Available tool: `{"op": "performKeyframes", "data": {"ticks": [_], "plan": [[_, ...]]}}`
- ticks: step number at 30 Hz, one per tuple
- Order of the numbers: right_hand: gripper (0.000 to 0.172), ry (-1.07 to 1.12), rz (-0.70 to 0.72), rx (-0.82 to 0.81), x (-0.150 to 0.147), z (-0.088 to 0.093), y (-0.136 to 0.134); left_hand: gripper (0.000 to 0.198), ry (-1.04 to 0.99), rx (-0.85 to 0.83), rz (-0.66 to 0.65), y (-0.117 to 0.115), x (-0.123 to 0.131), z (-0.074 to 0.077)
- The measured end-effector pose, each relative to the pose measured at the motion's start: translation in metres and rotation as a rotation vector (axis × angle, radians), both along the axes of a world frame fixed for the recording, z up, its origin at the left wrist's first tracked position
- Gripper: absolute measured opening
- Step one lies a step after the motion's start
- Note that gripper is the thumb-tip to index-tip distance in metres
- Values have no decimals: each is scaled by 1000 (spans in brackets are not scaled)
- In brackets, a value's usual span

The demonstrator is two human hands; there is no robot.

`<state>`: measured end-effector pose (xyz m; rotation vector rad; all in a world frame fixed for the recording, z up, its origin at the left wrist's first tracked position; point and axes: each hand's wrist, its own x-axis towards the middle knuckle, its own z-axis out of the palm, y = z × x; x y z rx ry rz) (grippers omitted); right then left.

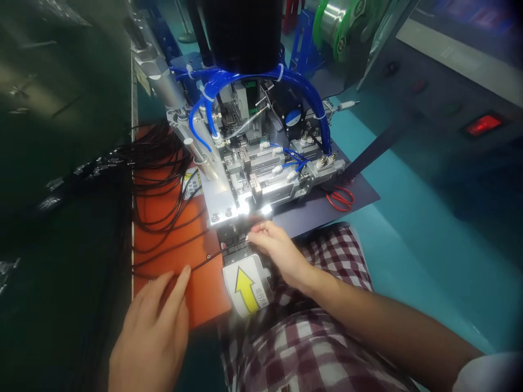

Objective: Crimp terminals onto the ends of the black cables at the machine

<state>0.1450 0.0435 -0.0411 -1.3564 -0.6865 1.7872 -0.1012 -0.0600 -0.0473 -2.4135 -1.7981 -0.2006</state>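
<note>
My right hand (284, 256) pinches the end of a thin black cable (220, 251) at the front edge of the machine (261, 188), just below two bright lights. From there the cable runs left over the orange board (204, 296). My left hand (151, 332) is over that board with its fingers stretched out and apart, the fingertips at the cable. Whether they press on it, I cannot tell. A white label with a yellow arrow (245, 288) is below my right hand's fingertips.
Several black cables (159, 163) lie bunched on the board's left. Blue air tubes (310, 103) arch over the machine. Red-handled scissors (341, 198) lie on the dark base plate. A green-rimmed wire spool (333, 22) and a panel with a lit red switch (484, 125) are beyond.
</note>
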Motion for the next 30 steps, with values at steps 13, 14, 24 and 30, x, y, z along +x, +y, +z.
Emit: {"op": "performKeyframes", "data": {"ticks": [13, 14, 24, 30], "plan": [[32, -36, 43, 123, 1, -17, -1, 84, -107, 183, 22, 4, 19, -10], [32, -29, 45, 132, 1, -18, 0, 83, -112, 185, 18, 4, 18, -11], [34, -76, 30, 139, -4, -20, 0, 85, -142, 201, 15, 5, 18, -10], [40, -94, -90, 129, 22, -21, -7, 79, -84, 220, 4, 6, 22, -7]]}}
